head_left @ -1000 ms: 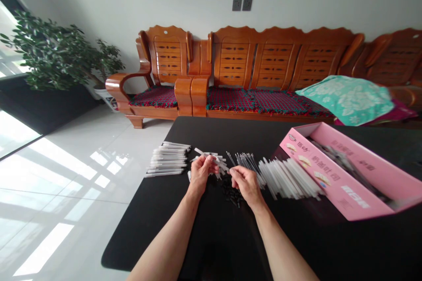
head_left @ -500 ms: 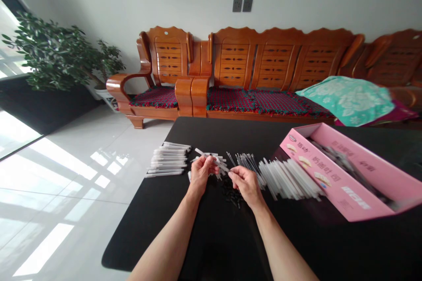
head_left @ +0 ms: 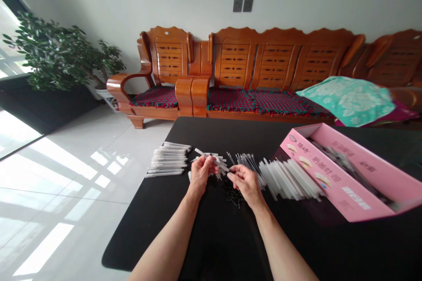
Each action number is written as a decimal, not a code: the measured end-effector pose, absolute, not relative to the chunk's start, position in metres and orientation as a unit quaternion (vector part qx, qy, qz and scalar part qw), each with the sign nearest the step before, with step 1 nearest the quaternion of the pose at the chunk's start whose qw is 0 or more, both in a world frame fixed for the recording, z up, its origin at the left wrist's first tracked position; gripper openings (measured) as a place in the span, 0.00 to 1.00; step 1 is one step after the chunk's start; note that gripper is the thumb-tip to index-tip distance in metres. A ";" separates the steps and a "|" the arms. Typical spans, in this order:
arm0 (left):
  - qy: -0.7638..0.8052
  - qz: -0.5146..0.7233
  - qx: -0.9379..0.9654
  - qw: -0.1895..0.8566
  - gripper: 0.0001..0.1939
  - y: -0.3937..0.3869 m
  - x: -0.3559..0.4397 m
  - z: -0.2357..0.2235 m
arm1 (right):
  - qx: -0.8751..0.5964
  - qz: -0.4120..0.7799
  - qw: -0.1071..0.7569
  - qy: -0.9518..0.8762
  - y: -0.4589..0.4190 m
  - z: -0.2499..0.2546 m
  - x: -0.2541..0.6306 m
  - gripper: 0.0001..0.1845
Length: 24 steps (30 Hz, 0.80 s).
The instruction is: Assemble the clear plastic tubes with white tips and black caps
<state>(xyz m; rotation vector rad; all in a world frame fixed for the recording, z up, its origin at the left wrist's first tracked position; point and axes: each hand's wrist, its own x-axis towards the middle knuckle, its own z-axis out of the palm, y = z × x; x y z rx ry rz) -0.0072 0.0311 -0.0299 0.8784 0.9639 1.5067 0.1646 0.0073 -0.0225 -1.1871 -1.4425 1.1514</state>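
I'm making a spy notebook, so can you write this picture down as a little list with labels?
Left hand: holding a slim whitish tube
Right hand: fingertips near the tube's lower end; grip unclear
Left pile: whitish sticks with dark ends
Middle: small black pieces, thin rods
Right pile: pale tubes
Far right: open pink box
Table: black
Behind: wooden seats

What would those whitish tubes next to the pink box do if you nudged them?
The whitish tubes would probably roll or slide apart, being slim and loose on a smooth black table. They lie straight, so they're likely fairly stiff; their translucent look hints at light plastic.
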 end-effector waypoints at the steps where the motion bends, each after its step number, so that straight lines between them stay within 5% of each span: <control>1: 0.406 0.635 0.369 0.543 0.21 0.031 -0.007 -0.030 | -0.479 0.462 0.451 -0.595 0.007 -0.022 0.165 0.16; 24: 0.402 0.663 0.341 0.531 0.21 0.034 -0.016 -0.030 | -0.500 0.337 0.398 -0.692 0.002 -0.016 0.177 0.13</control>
